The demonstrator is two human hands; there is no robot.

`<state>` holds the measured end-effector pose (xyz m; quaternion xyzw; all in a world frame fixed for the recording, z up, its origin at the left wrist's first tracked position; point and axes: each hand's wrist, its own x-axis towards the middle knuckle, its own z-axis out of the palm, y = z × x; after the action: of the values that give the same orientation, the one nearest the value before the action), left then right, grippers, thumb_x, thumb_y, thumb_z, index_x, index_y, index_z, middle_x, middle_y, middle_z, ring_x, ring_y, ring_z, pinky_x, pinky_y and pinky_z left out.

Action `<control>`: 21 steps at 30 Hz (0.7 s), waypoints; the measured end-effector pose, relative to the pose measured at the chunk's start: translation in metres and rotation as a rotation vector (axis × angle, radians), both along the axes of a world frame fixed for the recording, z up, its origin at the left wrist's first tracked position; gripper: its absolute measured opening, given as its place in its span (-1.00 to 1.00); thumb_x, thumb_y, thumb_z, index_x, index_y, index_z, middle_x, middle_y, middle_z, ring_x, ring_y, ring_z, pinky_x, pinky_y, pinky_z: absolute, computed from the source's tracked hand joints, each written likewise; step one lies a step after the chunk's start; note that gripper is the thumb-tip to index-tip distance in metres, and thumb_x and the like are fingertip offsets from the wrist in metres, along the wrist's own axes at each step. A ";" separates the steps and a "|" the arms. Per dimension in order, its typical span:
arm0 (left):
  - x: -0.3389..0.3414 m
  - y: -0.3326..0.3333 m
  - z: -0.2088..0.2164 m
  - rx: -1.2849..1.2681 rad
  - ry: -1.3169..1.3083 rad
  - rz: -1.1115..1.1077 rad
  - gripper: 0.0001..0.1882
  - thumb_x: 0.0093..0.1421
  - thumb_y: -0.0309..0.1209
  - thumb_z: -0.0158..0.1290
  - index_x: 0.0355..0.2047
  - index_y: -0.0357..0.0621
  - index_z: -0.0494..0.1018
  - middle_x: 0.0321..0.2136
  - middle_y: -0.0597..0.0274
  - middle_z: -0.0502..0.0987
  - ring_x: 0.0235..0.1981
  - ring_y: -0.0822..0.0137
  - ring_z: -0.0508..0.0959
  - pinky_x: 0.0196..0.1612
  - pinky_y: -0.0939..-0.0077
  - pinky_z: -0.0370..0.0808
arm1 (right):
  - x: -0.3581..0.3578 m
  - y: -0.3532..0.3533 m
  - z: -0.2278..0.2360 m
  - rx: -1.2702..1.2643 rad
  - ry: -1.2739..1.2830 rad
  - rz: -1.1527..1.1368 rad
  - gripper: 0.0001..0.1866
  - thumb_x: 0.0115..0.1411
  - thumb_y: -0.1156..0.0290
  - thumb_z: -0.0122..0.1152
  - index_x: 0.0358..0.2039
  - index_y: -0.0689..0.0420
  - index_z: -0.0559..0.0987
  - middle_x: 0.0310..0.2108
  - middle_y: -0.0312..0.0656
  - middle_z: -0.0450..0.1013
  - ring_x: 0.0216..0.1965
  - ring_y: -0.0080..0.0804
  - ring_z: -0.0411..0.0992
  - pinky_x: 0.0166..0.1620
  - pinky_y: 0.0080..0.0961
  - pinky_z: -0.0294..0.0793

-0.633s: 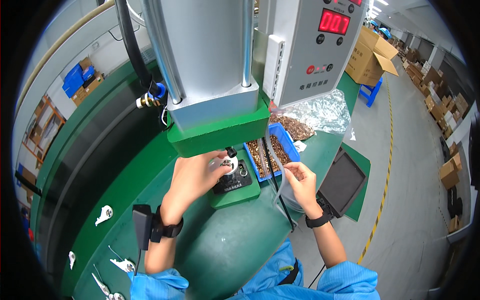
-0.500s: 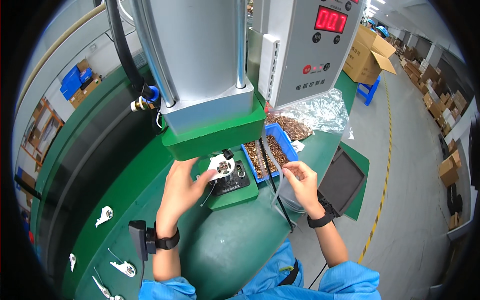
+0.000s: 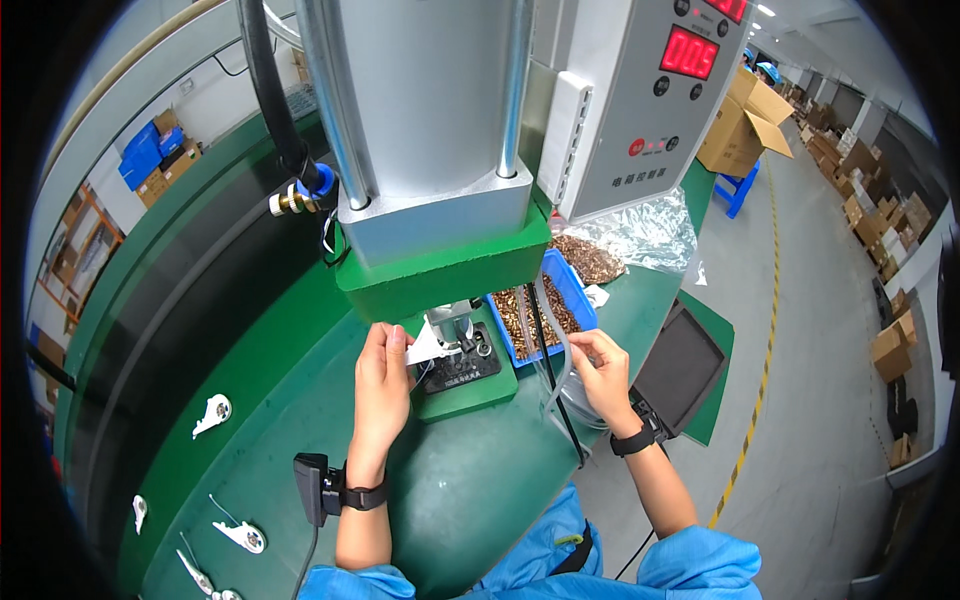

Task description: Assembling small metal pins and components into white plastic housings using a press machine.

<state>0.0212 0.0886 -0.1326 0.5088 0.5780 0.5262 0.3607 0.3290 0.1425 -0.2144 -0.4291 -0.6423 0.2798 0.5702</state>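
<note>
My left hand (image 3: 383, 375) pinches the narrow end of a white plastic part (image 3: 424, 347) between thumb and fingers. The part's round end is under the metal tool (image 3: 452, 318) of a bench press, mostly hidden by it. Below sits a black fixture plate (image 3: 466, 371) on a green base (image 3: 462, 402). My right hand (image 3: 602, 372) is closed, thumb against fingertips, beside a blue bin (image 3: 587, 318) of small brass-coloured pieces and next to a clear hose (image 3: 556, 340). Whatever its fingertips hold is too small to make out.
The press's green block (image 3: 445, 262) hangs just above my hands. A grey control box (image 3: 625, 120) with red displays is at upper right. Several similar white parts (image 3: 241, 536) lie at left. A plastic bag (image 3: 650, 235) and a black tray (image 3: 682, 357) are at right.
My left hand has shifted from beside the part's round face to its narrow end. The metal press tool now covers the round end. My right hand stays closed near the bin.
</note>
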 end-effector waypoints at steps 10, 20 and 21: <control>-0.005 -0.010 0.023 -0.041 -0.048 -0.128 -0.84 0.46 -0.32 0.04 -0.20 -0.15 0.47 -0.46 0.51 0.45 -0.47 0.67 0.37 -0.46 0.68 0.38 | 0.001 -0.007 0.074 -0.145 0.048 0.263 -0.85 0.32 0.56 0.30 -0.14 0.32 0.69 -0.21 -0.20 0.61 -0.21 -0.56 0.55 -0.12 -0.58 0.55; -0.003 -0.009 0.019 -0.033 -0.109 -0.104 -0.79 0.48 -0.27 0.04 -0.22 -0.16 0.48 -0.47 0.54 0.42 -0.53 0.73 0.35 -0.48 0.72 0.40 | -0.088 0.020 0.119 0.194 -0.280 0.486 -0.87 0.22 0.45 0.39 -0.24 0.20 0.73 -0.33 -0.17 0.57 -0.37 -0.34 0.53 -0.30 -0.48 0.49; -0.003 -0.008 0.019 -0.033 -0.103 -0.101 -0.79 0.48 -0.28 0.04 -0.22 -0.16 0.48 -0.47 0.53 0.43 -0.54 0.73 0.34 -0.50 0.72 0.39 | -0.095 0.024 0.116 0.177 -0.269 0.504 -0.86 0.21 0.43 0.40 -0.26 0.21 0.73 -0.35 -0.17 0.56 -0.39 -0.32 0.52 -0.31 -0.47 0.47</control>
<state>0.0185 0.0807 -0.1132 0.5037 0.5408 0.5231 0.4245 0.2336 0.1666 -0.0988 -0.2379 -0.8202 0.2961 0.4277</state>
